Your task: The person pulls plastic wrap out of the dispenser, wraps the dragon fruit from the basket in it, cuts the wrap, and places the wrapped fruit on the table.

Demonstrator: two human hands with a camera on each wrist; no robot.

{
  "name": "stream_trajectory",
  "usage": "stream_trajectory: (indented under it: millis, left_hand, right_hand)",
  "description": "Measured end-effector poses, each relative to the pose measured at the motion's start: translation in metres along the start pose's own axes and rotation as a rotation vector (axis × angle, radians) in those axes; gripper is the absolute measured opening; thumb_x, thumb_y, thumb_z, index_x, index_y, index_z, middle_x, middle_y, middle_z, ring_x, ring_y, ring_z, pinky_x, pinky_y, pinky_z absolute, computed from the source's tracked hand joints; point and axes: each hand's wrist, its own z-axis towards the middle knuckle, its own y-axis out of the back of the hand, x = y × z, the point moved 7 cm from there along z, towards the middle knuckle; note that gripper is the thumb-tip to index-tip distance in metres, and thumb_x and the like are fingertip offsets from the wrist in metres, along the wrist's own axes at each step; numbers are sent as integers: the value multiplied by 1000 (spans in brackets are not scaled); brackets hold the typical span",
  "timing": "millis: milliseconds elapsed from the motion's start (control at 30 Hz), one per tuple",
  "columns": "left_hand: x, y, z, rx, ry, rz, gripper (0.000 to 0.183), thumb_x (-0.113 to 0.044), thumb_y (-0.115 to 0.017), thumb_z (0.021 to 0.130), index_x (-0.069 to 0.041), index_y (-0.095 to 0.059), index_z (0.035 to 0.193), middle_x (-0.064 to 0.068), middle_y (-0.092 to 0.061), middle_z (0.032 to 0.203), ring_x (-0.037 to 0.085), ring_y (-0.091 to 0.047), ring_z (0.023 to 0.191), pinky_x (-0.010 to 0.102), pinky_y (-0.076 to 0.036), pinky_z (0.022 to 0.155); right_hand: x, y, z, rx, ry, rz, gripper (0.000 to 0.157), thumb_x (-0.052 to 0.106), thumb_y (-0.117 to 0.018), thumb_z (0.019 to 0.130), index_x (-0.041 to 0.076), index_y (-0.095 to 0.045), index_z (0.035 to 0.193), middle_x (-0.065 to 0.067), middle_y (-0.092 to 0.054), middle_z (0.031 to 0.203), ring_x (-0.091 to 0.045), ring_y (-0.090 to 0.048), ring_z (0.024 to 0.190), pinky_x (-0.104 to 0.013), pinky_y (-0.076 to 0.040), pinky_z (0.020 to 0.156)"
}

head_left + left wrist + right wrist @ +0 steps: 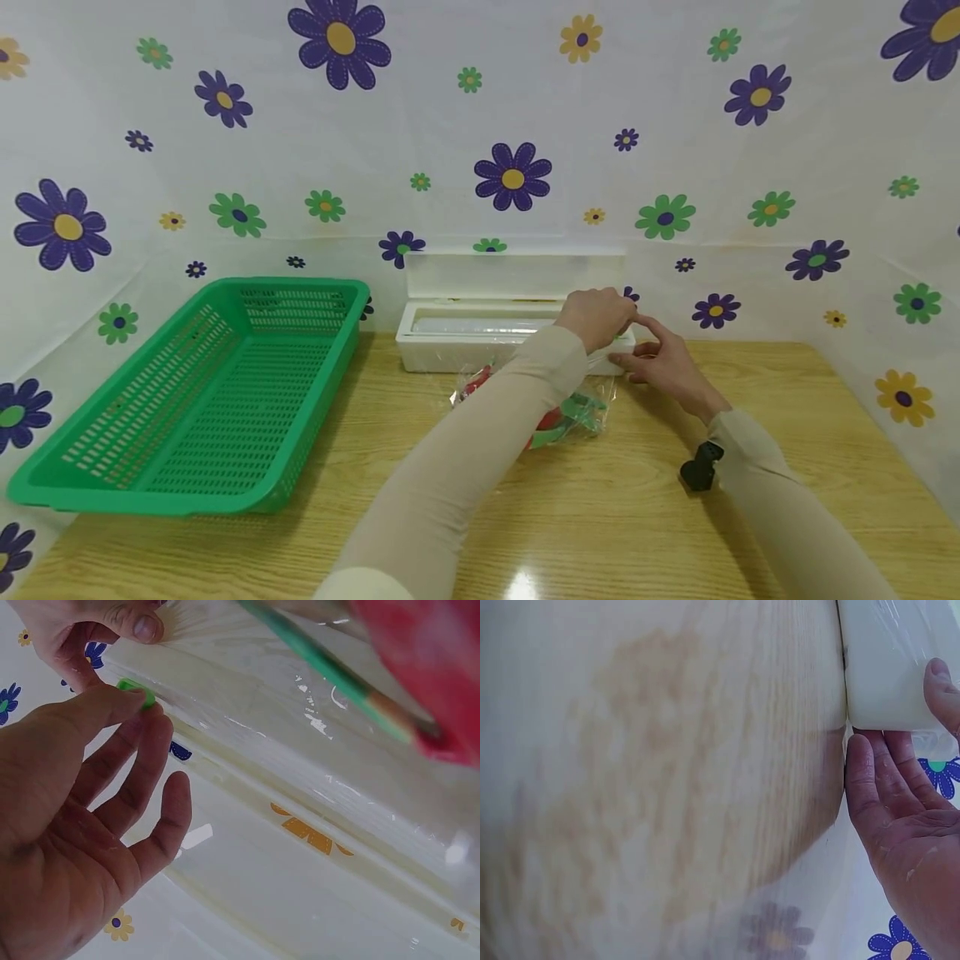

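Observation:
A white plastic wrap dispenser box point(438, 358) lies lengthwise by the back wall, its lid point(517, 275) raised and a roll of wrap point(472, 325) inside. My left hand point(600, 318) reaches across to the box's right end. Between thumb and fingertip it pinches a small green slide cutter point(136, 692) on the rim. My right hand point(667, 365) holds that same end, thumb at the front corner and fingers against the end face. Clear wrap point(609, 392) stretches forward over red point(546, 419) and green point(585, 410) items, partly hidden by my left sleeve.
A green slotted plastic basket point(281, 450) stands on the left of the wooden table point(615, 517). A flower-print sheet point(442, 125) hangs behind and at the sides. A small black device point(701, 468) sits at my right wrist.

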Motion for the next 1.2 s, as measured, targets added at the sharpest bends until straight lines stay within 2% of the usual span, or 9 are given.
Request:
stream_trajectory:
  millis: [200, 333, 433, 600, 700, 800, 1000, 1200]
  left_hand:
    - [2, -1, 2, 13, 50, 9, 27, -28, -56, 106, -27, -67, 131, -5, -70, 121, 11, -70, 103, 33, -61, 89]
    - [8, -3, 2, 28, 66, 28, 34, -28, -54, 106, -26, -61, 140, -4, -68, 128, 13, -70, 110, 36, -61, 92]
    - [13, -3, -1, 25, 62, 27, 32, -25, -52, 108, -23, -61, 138, -2, -68, 128, 14, -69, 111, 38, -61, 90]
    - [21, -3, -8, -16, 63, -41, 24, -20, -53, 108, -19, -69, 125, -1, -72, 114, 12, -69, 95, 37, -62, 83]
    - [25, -5, -12, -33, 48, -71, 19, -18, -55, 106, -18, -71, 116, -2, -73, 105, 10, -61, 82, 33, -61, 79]
    - [26, -5, -14, -36, 16, -79, 16, -16, -57, 105, -17, -71, 112, -3, -72, 102, 9, -55, 78, 30, -58, 75]
    - [26, -6, -22, -8, -16, -97, 16, -13, -59, 104, -17, -72, 112, -2, -73, 108, 10, -60, 85, 27, -57, 78]
    - [27, -5, -29, 36, -34, -113, 24, -11, -58, 104, -17, -70, 123, -1, -73, 120, 13, -69, 105, 30, -58, 90]
  right_hand:
    - [1, 1, -1, -5, -11, 7, 77, 27, -71, 97, 25, -28, 161, -26, -62, 123, -24, -69, 96, -30, -62, 82]
    - [2, 1, -2, -13, 5, 17, 76, 26, -71, 97, 25, -30, 160, -24, -63, 119, -25, -68, 97, -30, -62, 82]
    - [3, 2, -2, -17, 12, 15, 75, 27, -72, 97, 26, -31, 160, -24, -63, 118, -25, -68, 97, -30, -62, 81]
    - [1, 0, -2, -17, 4, 19, 75, 26, -71, 98, 27, -31, 160, -26, -64, 119, -23, -68, 96, -28, -62, 81]
    - [0, -1, -1, -18, 1, 26, 74, 25, -71, 98, 27, -31, 160, -25, -65, 118, -21, -68, 93, -28, -61, 79]
    - [-1, -1, -1, -19, 2, 35, 74, 23, -71, 98, 26, -31, 160, -26, -65, 119, -19, -68, 92, -27, -61, 78]
    - [-1, -3, -3, -15, -2, 46, 74, 22, -71, 98, 26, -31, 160, -24, -66, 117, -19, -67, 92, -27, -61, 79]
    - [1, -3, -3, -17, 12, 46, 73, 21, -70, 98, 27, -31, 160, -23, -67, 116, -20, -67, 91, -27, -60, 78]
